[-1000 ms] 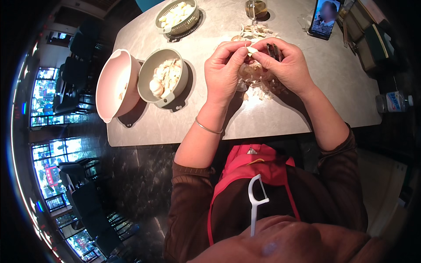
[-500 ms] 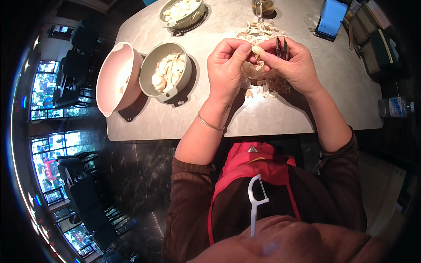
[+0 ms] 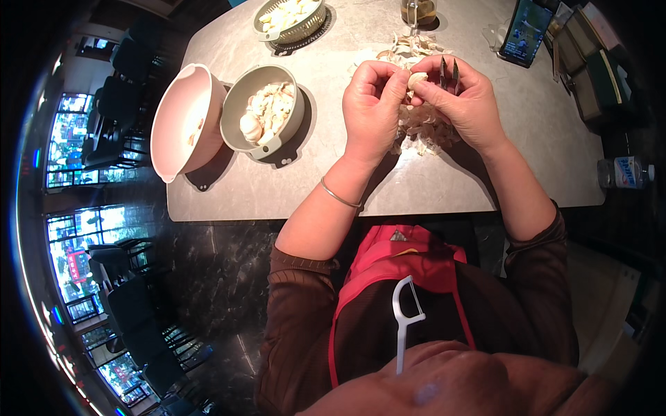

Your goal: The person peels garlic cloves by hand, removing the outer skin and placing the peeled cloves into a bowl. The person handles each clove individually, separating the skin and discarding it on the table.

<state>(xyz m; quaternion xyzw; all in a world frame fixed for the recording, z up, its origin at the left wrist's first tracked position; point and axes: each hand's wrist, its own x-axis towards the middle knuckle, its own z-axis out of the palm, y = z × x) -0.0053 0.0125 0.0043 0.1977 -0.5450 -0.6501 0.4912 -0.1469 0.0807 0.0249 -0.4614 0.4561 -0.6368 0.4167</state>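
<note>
- Pale, rounded garlic clove (image 3: 417, 80): at your one o'clock, pinched in your right hand (image 3: 466, 104).
- Dark two-pronged tool (image 3: 455, 75): at the clove's three o'clock, prongs toward twelve.

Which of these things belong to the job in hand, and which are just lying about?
Part of the job, it seems:
- clove and tweezers, in the right hand
- skins, below the hands
- grey bowl, holding garlic
- colander, holding pale cloves

Apparently just lying about:
- phone
- bottle

Unclear: pink bowl, holding a few scraps.
</note>
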